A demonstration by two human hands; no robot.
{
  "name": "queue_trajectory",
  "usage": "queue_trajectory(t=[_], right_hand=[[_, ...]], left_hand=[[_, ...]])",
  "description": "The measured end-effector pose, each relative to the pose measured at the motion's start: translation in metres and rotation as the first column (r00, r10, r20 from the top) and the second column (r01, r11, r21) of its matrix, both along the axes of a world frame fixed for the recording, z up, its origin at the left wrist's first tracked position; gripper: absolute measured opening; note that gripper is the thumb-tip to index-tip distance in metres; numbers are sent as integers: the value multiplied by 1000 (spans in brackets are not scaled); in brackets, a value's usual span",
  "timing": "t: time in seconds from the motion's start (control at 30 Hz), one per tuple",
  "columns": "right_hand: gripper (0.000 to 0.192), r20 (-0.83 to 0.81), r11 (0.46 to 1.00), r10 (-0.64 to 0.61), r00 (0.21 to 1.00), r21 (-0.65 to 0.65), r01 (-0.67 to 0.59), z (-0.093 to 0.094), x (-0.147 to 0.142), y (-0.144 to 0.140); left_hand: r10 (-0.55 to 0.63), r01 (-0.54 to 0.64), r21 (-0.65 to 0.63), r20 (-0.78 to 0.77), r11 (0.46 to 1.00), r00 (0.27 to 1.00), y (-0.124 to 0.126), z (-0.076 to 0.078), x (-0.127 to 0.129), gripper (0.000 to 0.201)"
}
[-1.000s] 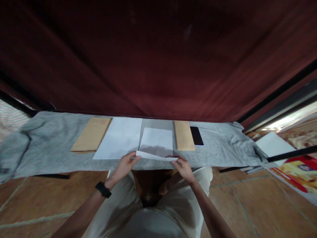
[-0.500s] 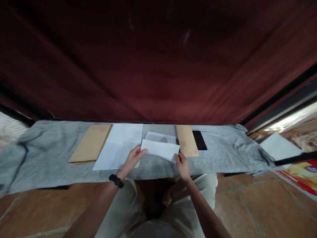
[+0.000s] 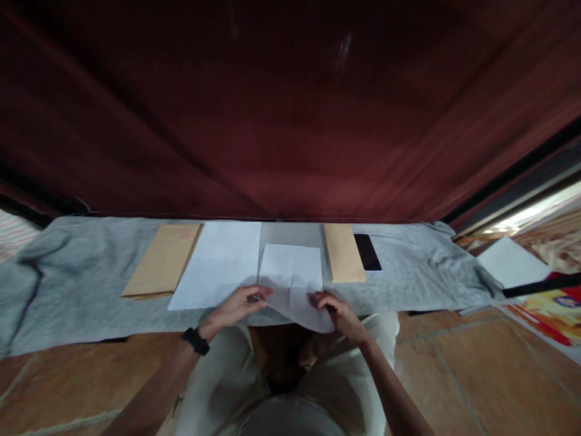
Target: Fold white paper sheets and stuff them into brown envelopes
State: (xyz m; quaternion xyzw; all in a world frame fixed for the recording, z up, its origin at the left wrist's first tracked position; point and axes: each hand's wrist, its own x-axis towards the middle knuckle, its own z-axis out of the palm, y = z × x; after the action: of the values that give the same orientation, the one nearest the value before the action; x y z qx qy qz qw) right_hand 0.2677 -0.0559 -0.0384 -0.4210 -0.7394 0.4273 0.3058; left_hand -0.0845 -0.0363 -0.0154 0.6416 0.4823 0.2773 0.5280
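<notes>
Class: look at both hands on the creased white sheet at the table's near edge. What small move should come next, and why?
Probably fold the near flap away over the sheet. The left hand and right hand each pinch a near corner, creases already show, and the near part hangs past the grey cloth.

I see a white sheet of paper (image 3: 291,280) lying unfolded on the grey-clothed bench (image 3: 91,275), creased down and across its middle. Its far part rests flat; its near edge hangs past the bench front, curling downward, slightly shadowed.
</notes>
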Motion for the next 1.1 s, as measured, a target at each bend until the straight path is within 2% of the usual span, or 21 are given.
queue_trajectory(t=[0.1,0.2,0.3,0.4,0.5,0.7,0.87,0.97,1.1], right_hand=[[19,52,988,-153,987,45,150,-3,-5,2],[29,3,938,-346,938,32,345,-5,-17,13],[40,-48,883,-469,882,-15,469,-5,-31,26],[42,4,813,-582,813,-21,582,-6,-42,36],[39,84,775,-631,771,10,632,-7,-49,41],[36,310,739,-653,691,63,670,-7,-57,47],[31,491,750,-603,628,83,656,3,-63,54],[29,565,762,-568,599,85,642,10,-66,57],[29,646,761,-536,543,91,643,18,-70,60]], left_hand=[[76,-74,67,-31,995,997,-2,-5,5,32],[252,-251,108,10,962,968,5,-7,12,42],[373,-373,129,32,919,927,16,-8,18,40],[474,-453,194,-76,870,877,26,-8,24,37],[521,-470,261,-184,843,833,32,-9,28,34],[517,-437,276,-457,856,724,38,-1,36,26],[397,-384,187,-702,904,591,43,14,44,22],[344,-352,172,-786,920,513,45,23,49,25],[325,-335,179,-828,925,456,48,31,54,29]])
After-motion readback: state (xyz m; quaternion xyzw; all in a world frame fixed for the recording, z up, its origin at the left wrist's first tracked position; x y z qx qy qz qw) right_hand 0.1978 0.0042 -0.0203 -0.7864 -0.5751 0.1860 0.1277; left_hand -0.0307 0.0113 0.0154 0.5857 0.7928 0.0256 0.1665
